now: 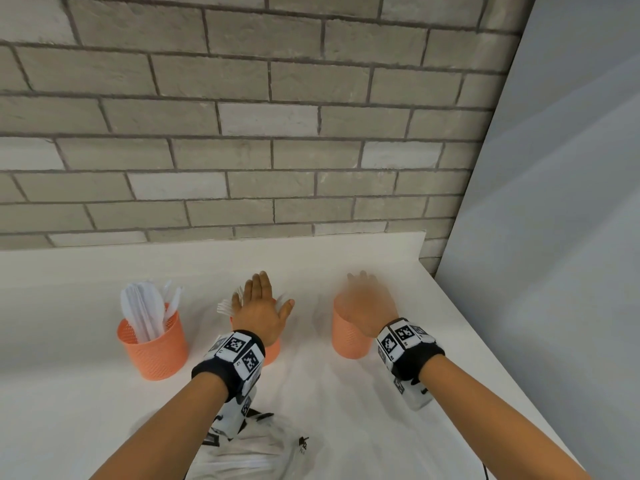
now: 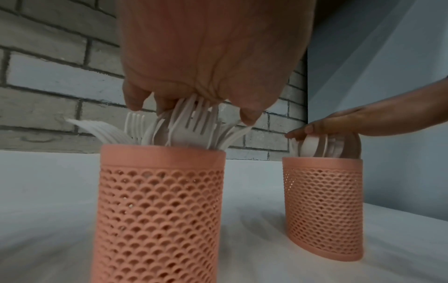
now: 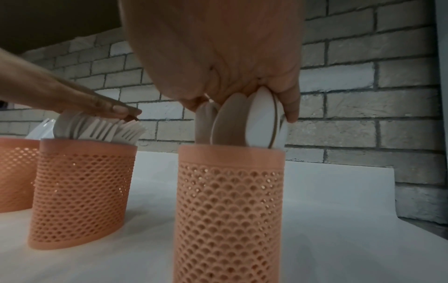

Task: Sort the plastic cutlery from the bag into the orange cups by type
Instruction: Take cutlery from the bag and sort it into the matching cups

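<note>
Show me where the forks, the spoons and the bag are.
forks [image 2: 194, 122]: left wrist view, on the tines of a middle fork.
spoons [image 3: 260, 118]: right wrist view, on a bowl.
bag [image 1: 249, 455]: head view, on its crumpled plastic.

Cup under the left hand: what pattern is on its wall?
A scale-like mesh of small holes below a plain orange rim on the cup; clearest in the left wrist view.

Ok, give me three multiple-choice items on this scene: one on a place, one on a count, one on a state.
1. What stands in the cup under the left hand?
A. spoons B. forks C. straws
2. How many orange cups are on the table?
A. two B. three C. five
3. How is the right hand placed?
A. flat on the spoons B. gripping the bag C. in a fist on the table

Key: 1 B, tines show in the middle cup; 2 B, the head view shows three; 3 A, its straight fingers press the spoon bowls.
</note>
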A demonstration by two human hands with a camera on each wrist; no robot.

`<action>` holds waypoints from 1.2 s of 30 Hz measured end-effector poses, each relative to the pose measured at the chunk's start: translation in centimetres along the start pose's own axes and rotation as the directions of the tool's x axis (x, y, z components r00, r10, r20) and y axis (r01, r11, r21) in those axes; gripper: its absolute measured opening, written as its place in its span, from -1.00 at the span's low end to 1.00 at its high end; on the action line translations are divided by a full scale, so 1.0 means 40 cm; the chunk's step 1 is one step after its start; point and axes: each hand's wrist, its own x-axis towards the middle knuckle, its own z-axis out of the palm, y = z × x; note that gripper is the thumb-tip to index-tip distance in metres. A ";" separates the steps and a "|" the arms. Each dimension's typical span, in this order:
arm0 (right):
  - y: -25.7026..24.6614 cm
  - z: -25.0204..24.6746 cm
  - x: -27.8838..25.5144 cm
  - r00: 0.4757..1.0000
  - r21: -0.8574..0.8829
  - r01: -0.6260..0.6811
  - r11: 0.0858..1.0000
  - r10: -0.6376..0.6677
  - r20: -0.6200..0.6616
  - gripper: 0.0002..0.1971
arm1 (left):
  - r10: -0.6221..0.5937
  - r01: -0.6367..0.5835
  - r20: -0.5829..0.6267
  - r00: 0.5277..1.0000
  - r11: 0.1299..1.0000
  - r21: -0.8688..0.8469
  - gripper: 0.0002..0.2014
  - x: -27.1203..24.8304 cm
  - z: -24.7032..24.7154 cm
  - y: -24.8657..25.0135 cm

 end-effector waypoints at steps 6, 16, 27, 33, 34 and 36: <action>0.001 -0.016 0.006 0.997 0.034 -0.015 0.999 0.012 0.077 -0.40 | -0.015 0.014 0.026 1.000 1.000 0.025 -0.19 -0.003 0.004 0.001; -0.060 -0.098 -0.038 0.981 0.267 0.094 0.959 -0.043 -0.191 -0.50 | 0.011 -0.104 -0.172 0.985 0.836 -0.539 -0.36 -0.055 -0.173 0.018; -0.353 -0.102 -0.256 0.859 0.496 0.445 0.746 -0.512 -0.001 -0.83 | 0.238 -0.264 -0.114 0.965 0.857 -0.442 -0.91 -0.260 -0.222 -0.157; -0.448 0.031 -0.341 0.781 0.335 0.398 0.854 -0.507 0.364 -0.79 | 0.226 -0.225 -0.024 0.974 0.946 -0.233 -0.95 -0.371 -0.120 -0.295; -0.455 0.047 -0.347 0.799 0.261 0.401 0.878 -0.474 0.369 -0.77 | 0.188 -0.186 -0.008 0.982 0.967 -0.175 -0.92 -0.388 -0.103 -0.311; -0.460 0.070 -0.353 0.830 0.158 0.370 0.915 -0.403 0.386 -0.74 | 0.105 -0.104 0.017 0.994 0.991 -0.085 -0.85 -0.418 -0.069 -0.339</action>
